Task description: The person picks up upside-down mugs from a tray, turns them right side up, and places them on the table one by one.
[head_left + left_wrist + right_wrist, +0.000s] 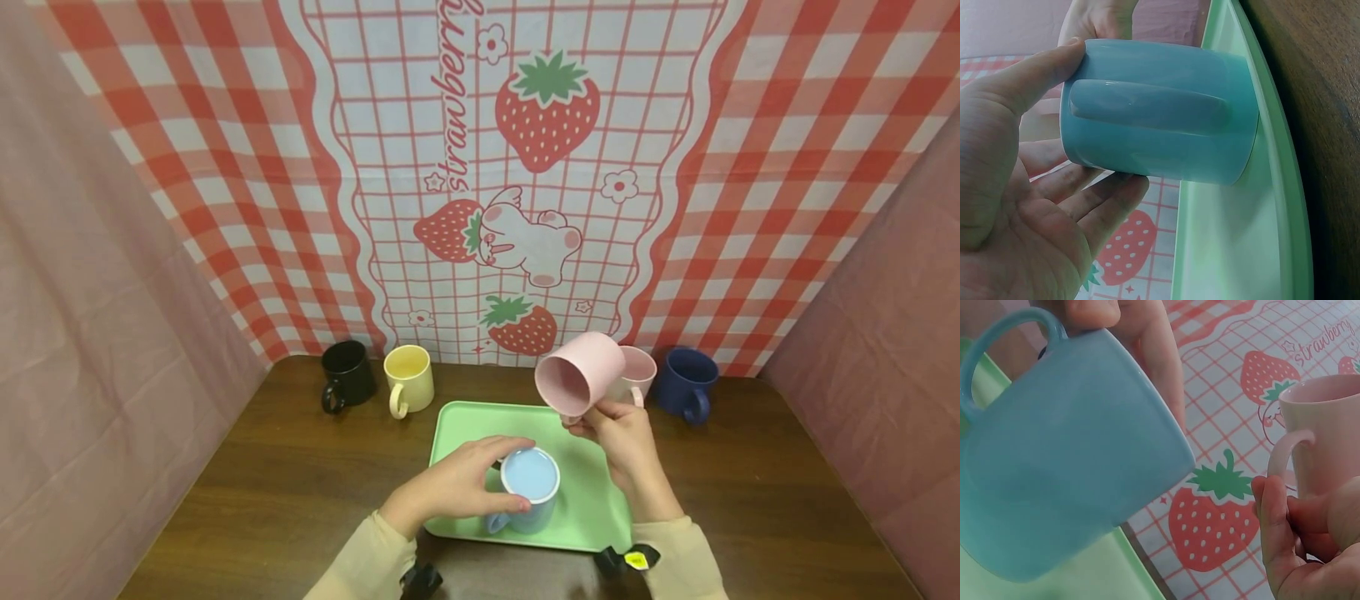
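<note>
A light blue mug (531, 500) stands upside down on a green tray (585, 525), its base facing up. My left hand (468, 479) holds it near the base, thumb on one side and fingers on the other; in the left wrist view the mug's handle (1147, 106) faces the camera. Above the tray's far right part, my right hand (626, 437) pinches the handle (1288, 450) of a pink mug (596, 367). That mug is tilted in the air, with its mouth toward the left and the camera.
At the back left stand a black mug (352, 375) and a yellow mug (414, 379). A second pink mug (640, 371), partly hidden by the raised one, and a dark blue mug (684, 383) stand at the back right. A checked strawberry cloth (450, 317) hangs behind the wooden table (300, 467).
</note>
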Demonstrator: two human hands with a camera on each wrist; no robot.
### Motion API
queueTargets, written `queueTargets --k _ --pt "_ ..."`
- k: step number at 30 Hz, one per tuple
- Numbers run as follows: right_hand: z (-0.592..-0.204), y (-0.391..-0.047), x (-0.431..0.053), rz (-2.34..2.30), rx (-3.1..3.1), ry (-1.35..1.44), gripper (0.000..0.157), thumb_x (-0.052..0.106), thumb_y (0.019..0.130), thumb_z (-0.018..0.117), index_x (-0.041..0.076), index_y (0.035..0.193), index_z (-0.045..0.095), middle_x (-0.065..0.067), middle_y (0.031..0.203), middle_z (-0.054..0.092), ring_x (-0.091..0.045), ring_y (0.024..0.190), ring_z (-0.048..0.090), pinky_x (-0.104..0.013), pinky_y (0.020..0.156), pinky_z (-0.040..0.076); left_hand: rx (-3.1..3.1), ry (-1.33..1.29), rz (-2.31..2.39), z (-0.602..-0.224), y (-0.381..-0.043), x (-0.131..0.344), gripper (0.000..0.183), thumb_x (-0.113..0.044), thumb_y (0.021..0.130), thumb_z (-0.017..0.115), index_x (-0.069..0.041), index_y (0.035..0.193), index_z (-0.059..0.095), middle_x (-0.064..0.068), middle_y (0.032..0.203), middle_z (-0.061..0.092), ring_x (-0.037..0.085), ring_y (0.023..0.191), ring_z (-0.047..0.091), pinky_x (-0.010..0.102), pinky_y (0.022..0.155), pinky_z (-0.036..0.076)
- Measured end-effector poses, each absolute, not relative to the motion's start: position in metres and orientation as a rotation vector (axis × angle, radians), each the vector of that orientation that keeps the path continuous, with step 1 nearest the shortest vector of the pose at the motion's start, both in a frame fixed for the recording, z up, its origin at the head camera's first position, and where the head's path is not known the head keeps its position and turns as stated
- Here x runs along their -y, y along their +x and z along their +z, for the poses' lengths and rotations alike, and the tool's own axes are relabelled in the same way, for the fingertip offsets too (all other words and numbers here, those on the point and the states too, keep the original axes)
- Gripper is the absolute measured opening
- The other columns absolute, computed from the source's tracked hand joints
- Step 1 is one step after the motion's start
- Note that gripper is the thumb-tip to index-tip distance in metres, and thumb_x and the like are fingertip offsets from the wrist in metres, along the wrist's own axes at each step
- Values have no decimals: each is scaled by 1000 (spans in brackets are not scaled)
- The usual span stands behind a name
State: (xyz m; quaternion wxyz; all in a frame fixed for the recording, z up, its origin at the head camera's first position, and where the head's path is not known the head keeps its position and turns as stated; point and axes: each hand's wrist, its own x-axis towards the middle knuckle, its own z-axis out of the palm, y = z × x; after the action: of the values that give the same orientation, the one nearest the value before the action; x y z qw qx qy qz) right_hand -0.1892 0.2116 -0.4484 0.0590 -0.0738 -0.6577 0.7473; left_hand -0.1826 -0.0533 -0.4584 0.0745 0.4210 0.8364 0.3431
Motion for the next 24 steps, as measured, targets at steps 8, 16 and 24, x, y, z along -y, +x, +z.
queueTargets --k 8,16,24 --pt "-449 -189 -208 2344 1989 -264 25 2 108 66 -17 123 72 -4 82 77 -12 76 77 -28 78 65 -2531 1256 1018 -458 -182 53 76 -40 95 87 -10 157 56 8 151 65 17 138 60 36 117 47" --pt "-451 -187 -206 2362 2002 -252 36 0 109 63 -25 135 60 -5 87 78 -10 78 78 -26 80 65 -2544 1281 1039 -460 -181 52 75 -41 95 86 -8 156 57 8 150 66 17 138 61 36 116 48" --pt "-454 -189 -204 2361 2003 -243 36 -1 110 60 -26 136 58 -6 89 79 -9 79 78 -25 80 64 -2535 1248 1168 -461 -182 51 58 -37 104 74 -5 151 61 9 144 69 15 126 67 33 108 55"
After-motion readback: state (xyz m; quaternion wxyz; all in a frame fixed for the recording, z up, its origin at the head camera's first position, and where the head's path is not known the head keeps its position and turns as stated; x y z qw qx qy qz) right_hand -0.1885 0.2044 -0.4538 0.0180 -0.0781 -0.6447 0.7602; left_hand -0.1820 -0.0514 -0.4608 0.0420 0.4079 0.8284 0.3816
